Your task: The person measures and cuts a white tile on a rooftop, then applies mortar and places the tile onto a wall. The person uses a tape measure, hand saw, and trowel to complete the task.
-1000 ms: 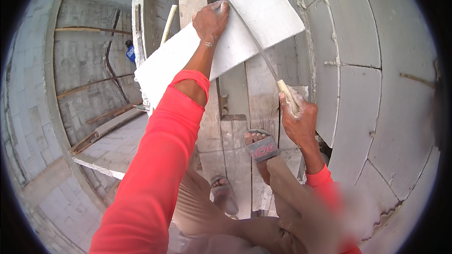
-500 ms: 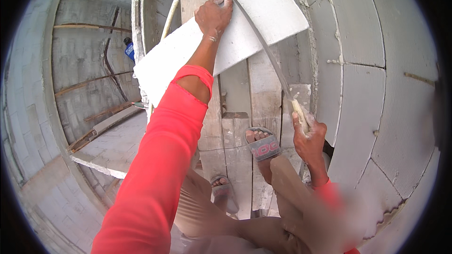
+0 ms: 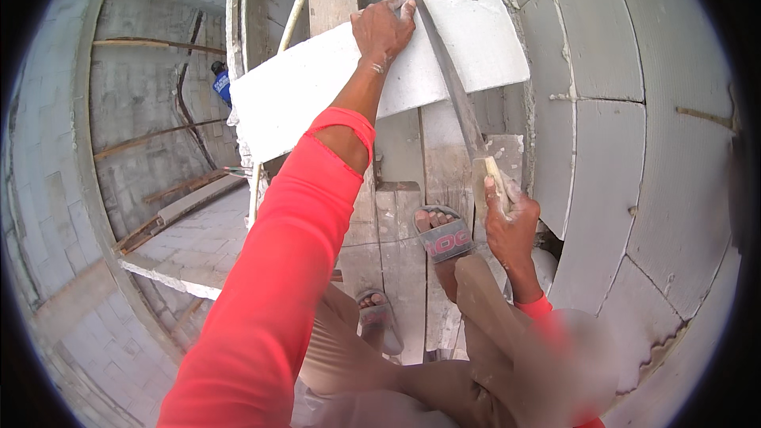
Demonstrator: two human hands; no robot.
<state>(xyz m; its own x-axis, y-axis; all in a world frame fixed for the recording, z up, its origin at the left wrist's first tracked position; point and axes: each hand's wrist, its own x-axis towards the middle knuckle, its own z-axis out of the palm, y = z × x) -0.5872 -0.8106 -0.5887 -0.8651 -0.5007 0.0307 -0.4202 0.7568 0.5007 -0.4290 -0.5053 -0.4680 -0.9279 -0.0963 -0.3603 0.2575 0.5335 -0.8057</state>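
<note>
A long white block (image 3: 301, 95) lies slantwise across wooden planks in front of me. My left hand (image 3: 384, 29) is on top of it, fingers curled over its far edge. My right hand (image 3: 511, 218) is wrapped round the pale handle (image 3: 495, 174) of a handsaw. The saw's long grey blade (image 3: 444, 63) crosses the block just right of my left hand, its tip reaching past the far edge. Whether the blade has cut into the block, I cannot tell. Red sleeves cover my arms.
Below are my sandalled feet (image 3: 444, 238) on the dusty planks (image 3: 403, 293). A grey block wall (image 3: 606, 166) rises close on the right. At left, beyond a ledge (image 3: 170, 277), the space drops to a lower level, where a person in blue (image 3: 222, 85) shows. A pale stick (image 3: 292, 22) leans behind the block.
The block has turned a little, its right end coming nearer to me. My left hand has shifted right with it. The saw stands at a slightly steeper angle, its handle a bit farther left.
</note>
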